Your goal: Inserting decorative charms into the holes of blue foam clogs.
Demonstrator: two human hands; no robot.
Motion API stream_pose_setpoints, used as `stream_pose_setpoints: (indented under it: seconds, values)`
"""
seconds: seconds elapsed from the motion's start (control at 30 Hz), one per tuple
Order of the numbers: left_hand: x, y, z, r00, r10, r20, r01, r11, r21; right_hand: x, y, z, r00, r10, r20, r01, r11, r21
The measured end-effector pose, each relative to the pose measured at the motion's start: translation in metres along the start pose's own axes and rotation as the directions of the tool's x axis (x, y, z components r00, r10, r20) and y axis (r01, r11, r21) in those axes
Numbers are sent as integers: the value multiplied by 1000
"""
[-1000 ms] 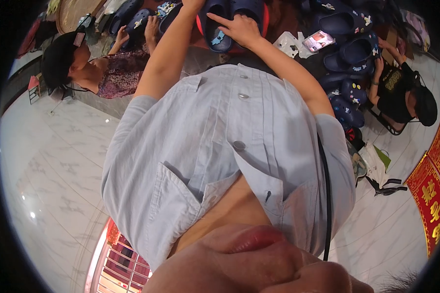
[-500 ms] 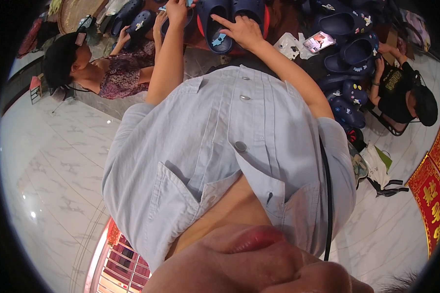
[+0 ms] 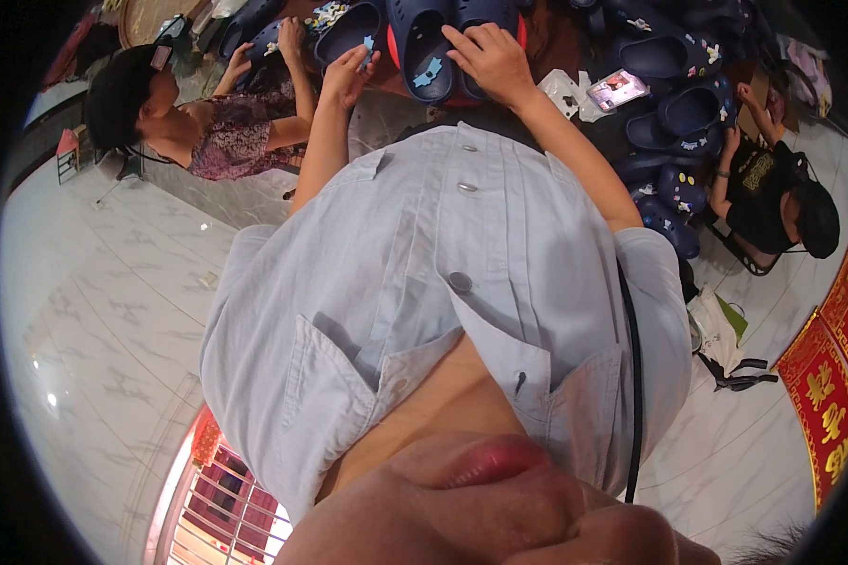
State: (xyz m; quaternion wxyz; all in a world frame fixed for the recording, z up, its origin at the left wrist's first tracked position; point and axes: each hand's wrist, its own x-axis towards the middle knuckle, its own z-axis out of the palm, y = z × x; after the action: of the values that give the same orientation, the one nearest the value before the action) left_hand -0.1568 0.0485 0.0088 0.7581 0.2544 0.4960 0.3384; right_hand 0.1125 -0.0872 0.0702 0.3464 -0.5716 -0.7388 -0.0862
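The middle navy clogs [image 3: 422, 42] (far ends unseen) run past the top edge.

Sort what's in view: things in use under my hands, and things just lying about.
In use:
- light-blue piece, pinched in the left hand
- navy clog at the right hand, second blue piece on it

Apparently just lying about:
- phone
- white packaging
- white bag

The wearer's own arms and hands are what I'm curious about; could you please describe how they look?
The left hand and right hand are ungloved, with no watch visible. The forearms are bare below short, pale blue-grey shirt sleeves; a thin black cable runs down the right side.
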Motion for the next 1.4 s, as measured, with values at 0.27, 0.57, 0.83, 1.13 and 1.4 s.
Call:
stream_pose_setpoints:
  seconds: [0.27, 0.57, 0.83, 1.13, 1.4]
  values:
    - [-25, -1, 19, 978, 201, 57, -206, 888, 410, 2, 17, -3, 985, 82, -151, -79, 997, 21]
    - [-43, 6, 62, 907, 385, 170, -402, 672, 622, -26, 24, -5, 963, 230, -139, -212, 969, 128]
    - [-41, -1, 61, 874, 452, 177, -445, 600, 664, -33, 38, -14, 893, 405, -198, -359, 904, 231]
    - [-64, 7, 88, 896, 368, 249, -436, 625, 647, -23, 35, -21, 865, 489, -112, -426, 834, 349]
    - [-69, -14, 122, 850, 229, 475, -504, 617, 604, -6, 8, -20, 962, 251, 111, -270, 790, 550]
